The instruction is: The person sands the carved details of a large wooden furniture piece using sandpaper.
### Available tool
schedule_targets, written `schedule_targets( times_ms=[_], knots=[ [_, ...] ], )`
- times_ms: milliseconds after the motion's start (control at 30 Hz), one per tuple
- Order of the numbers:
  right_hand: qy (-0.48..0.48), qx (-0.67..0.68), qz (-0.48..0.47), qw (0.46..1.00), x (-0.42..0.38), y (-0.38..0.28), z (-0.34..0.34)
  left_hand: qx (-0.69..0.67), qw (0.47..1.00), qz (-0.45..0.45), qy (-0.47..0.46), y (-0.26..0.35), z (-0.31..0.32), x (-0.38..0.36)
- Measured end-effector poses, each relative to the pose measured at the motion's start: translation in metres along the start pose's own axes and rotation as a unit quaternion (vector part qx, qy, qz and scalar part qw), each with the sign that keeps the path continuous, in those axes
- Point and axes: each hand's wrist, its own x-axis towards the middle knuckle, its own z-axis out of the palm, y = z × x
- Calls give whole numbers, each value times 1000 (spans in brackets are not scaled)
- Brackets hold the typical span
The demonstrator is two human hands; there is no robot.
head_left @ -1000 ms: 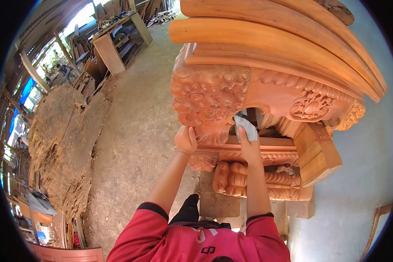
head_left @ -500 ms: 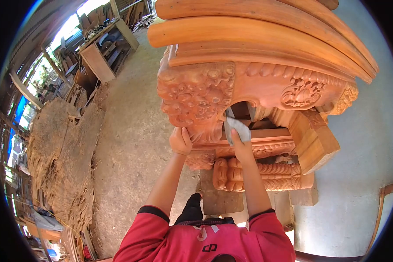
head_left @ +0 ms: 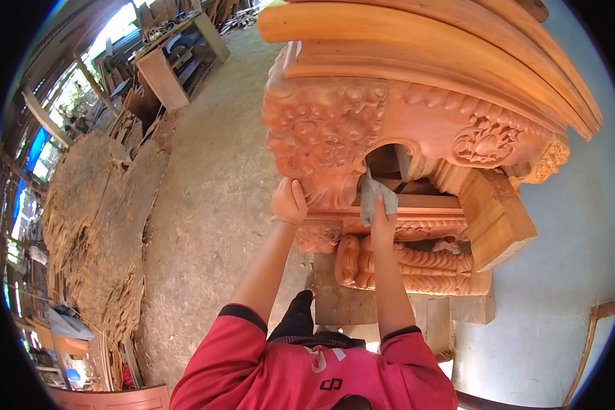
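A large reddish wooden furniture piece with a carved front [head_left: 326,133] stands before me. My left hand [head_left: 290,201] is closed around the lower left edge of its carved leg [head_left: 331,188], the fingertips partly hidden. In my right hand [head_left: 384,217] is a bent grey sheet that looks like sandpaper [head_left: 377,193]. The sheet lies against the inner curved edge of the same leg, beside the dark opening under the front. Most of my right fingers are hidden behind the sheet.
Long smooth wooden beams [head_left: 417,31] lie across the top. A thick wood block [head_left: 493,222] juts out at right, near a carved lower piece [head_left: 417,270]. A rough wood slab [head_left: 102,239] and a cluttered shelf [head_left: 162,78] are at left; a pale wall [head_left: 560,273] is at right.
The view has shifted, so the furniture's upper part sits higher and further right. The grey sheet has turned and looks more crumpled in my right hand. My left hand keeps its hold on the leg.
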Motion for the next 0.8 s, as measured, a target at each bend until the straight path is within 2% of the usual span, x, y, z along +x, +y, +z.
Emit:
schedule_targets(
  times_ms=[100,167,300,433,467,533,567,633,667,733,800],
  knots=[
    [-36,-26,-21,999,6,-15,21,-15,1000,7,3,-1,2,2],
    [-84,-67,-75,991,3,-6,26,-24,999,19,14,-1,1,1],
    [-68,-73,-7,995,-1,48,14,-19,1000,22,9,-1,0,5],
    [-19,19,61,998,-4,-48,37,-14,1000,27,3,-4,-2,0],
    [-17,17,64,998,-3,-46,34,-17,1000,25,0,-4,0,1],
    [-55,37,-26,997,6,-46,31,-21,999,28,9,-1,-1,2],
    [-51,35,-31,998,6,-23,26,-22,999,27,18,1,-1,3],
    [-43,-114,-28,992,-5,42,11,-37,999,35,15,3,-1,5],
    [-39,-115,-29,992,-19,42,10,-44,998,40,12,1,-2,6],
    [-7,-34,44,998,-46,39,12,-49,998,38,10,-2,-2,5],
    [10,-28,67,997,-57,25,14,-60,997,36,8,-4,0,4]
  ],
)
